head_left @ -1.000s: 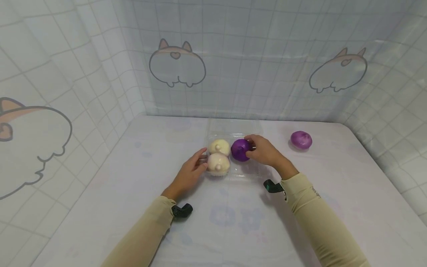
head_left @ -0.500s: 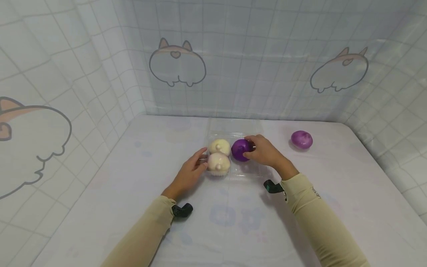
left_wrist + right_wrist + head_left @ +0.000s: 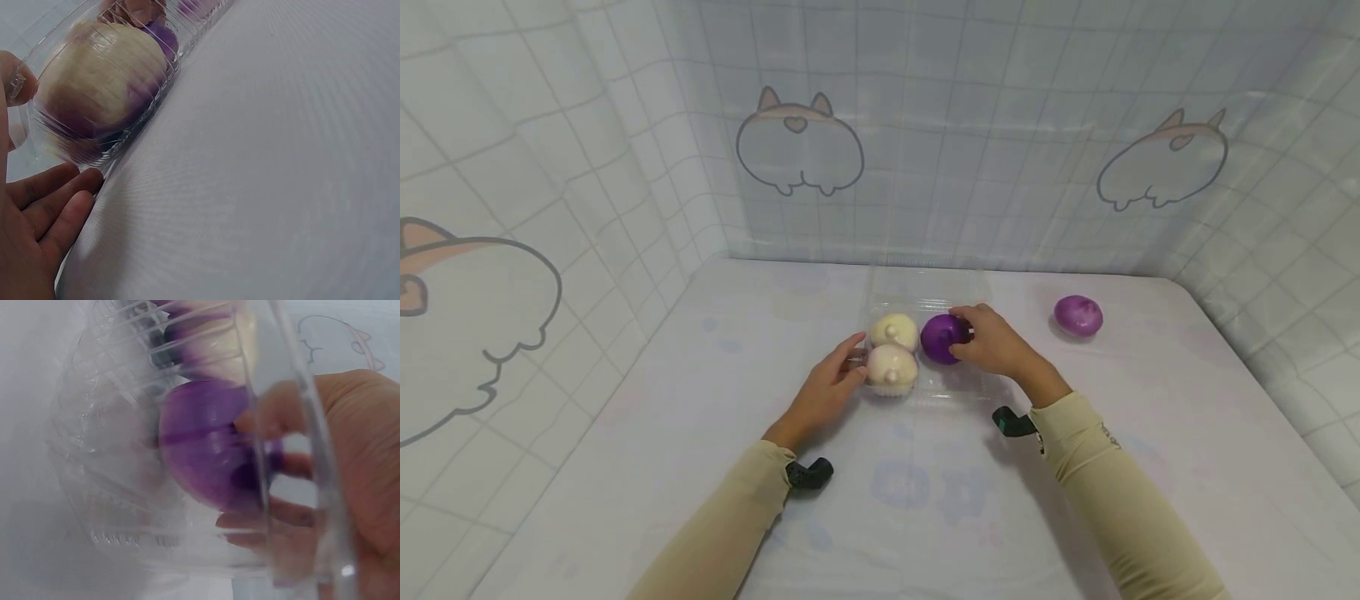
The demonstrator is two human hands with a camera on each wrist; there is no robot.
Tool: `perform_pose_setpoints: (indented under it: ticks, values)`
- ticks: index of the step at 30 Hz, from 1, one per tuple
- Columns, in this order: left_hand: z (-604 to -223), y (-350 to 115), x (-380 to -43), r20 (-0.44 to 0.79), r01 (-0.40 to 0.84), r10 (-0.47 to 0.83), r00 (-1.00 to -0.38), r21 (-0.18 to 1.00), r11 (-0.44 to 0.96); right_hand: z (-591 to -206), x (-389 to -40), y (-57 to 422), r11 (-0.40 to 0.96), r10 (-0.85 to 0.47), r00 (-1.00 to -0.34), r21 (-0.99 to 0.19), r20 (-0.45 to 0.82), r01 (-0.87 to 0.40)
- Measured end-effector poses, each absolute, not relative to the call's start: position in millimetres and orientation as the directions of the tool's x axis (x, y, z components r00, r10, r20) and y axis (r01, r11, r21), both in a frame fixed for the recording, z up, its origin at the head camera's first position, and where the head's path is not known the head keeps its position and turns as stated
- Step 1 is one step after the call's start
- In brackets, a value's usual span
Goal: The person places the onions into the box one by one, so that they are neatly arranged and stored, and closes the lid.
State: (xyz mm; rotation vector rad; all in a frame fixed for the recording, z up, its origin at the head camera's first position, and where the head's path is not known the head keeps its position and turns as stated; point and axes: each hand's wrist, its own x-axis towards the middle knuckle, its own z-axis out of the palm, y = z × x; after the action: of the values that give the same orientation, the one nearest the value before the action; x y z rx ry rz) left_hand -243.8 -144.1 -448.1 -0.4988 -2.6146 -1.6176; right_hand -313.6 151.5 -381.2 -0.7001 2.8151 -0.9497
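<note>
Two in, one going by the look of it: back pale bulb and front pale bulb sit along the left side of the clear container, lid laid open behind. Right hand grips the dark purple bulb inside, not released yet. Left hand at the left wall, fingers relaxed, holding no bulb. Lighter purple bulb lies outside on the table, unboxed; lid not closed.

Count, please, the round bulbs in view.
4: the rear pale bulb, front pale bulb and dark purple bulb, all inside the clear container; the lighter purple bulb lies on the table, to the right.
</note>
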Motion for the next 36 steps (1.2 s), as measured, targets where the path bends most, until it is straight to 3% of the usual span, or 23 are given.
perform_pose_setpoints:
  ticks: [24,36]
  values:
    - [-446.9,-143.7,-243.0,0.192,0.286,0.254,-0.948,0.866,0.411,-385.4,-310.6,154.8,0.625,-0.451,-0.883,-0.660,0.131,-0.417]
    - [-446.9,-143.8,-242.4,0.198,0.291,0.255,-0.946,0.867,0.405,-388.0,-305.8,157.8,0.526,-0.349,-0.915,-0.766,0.201,-0.369]
